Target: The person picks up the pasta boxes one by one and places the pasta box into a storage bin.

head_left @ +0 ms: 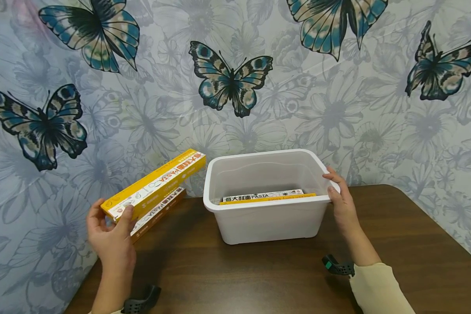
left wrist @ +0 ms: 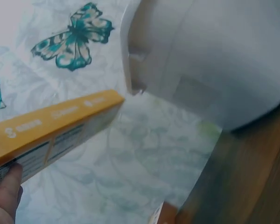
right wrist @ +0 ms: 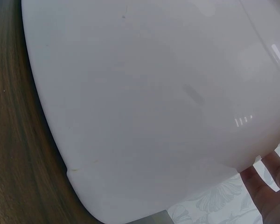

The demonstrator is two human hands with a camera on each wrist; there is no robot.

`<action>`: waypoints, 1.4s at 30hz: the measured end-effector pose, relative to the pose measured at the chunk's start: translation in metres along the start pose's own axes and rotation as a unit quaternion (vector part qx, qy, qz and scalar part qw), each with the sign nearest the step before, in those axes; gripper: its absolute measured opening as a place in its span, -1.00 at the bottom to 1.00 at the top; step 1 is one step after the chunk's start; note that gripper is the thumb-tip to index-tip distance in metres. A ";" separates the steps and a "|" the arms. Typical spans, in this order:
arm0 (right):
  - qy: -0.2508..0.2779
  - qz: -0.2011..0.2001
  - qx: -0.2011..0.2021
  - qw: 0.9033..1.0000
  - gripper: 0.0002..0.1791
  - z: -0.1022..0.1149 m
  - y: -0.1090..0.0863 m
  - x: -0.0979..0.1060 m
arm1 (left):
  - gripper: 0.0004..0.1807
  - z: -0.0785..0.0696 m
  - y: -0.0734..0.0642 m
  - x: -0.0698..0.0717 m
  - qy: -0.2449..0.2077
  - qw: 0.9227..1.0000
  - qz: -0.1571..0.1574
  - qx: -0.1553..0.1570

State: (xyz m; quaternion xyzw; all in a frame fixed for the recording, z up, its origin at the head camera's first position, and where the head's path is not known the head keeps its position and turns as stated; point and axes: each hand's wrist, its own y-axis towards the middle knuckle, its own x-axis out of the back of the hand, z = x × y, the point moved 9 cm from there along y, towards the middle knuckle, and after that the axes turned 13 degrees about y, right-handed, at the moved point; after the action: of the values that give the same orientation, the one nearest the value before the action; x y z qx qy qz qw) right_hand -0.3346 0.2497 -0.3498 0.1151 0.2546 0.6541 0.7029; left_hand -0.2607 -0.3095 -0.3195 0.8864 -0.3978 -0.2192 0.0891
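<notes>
My left hand (head_left: 111,237) grips the near end of a yellow pasta box (head_left: 155,185), which is raised and tilted up to the right. In the left wrist view the yellow box's far end points toward the white bin. Below it another pasta box (head_left: 158,211), brown-edged, is partly hidden. The white plastic bin (head_left: 268,224) stands on the table, and my right hand (head_left: 343,203) holds its right rim between thumb and fingers. Inside the bin lie pasta boxes (head_left: 267,198), one showing a yellow edge; their lower parts are hidden by the front wall.
The dark wooden table (head_left: 243,274) extends in front of the bin and to its right. Behind it hangs a pale floral cloth with butterflies (head_left: 231,83). Black bands (head_left: 339,266) are worn on both wrists.
</notes>
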 end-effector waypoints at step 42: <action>0.003 0.006 0.008 1.000 -0.57 -0.001 -0.001 0.000 | -0.23 0.026 -0.014 -0.142 0.215 0.927 0.306 0.040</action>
State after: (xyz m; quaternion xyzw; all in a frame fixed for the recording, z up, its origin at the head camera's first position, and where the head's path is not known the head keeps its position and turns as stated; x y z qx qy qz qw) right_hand -0.3346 0.2497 -0.3516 0.1201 0.2613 0.6564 0.6974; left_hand -0.3472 -0.1944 -0.3022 0.7503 -0.6295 0.0310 0.1994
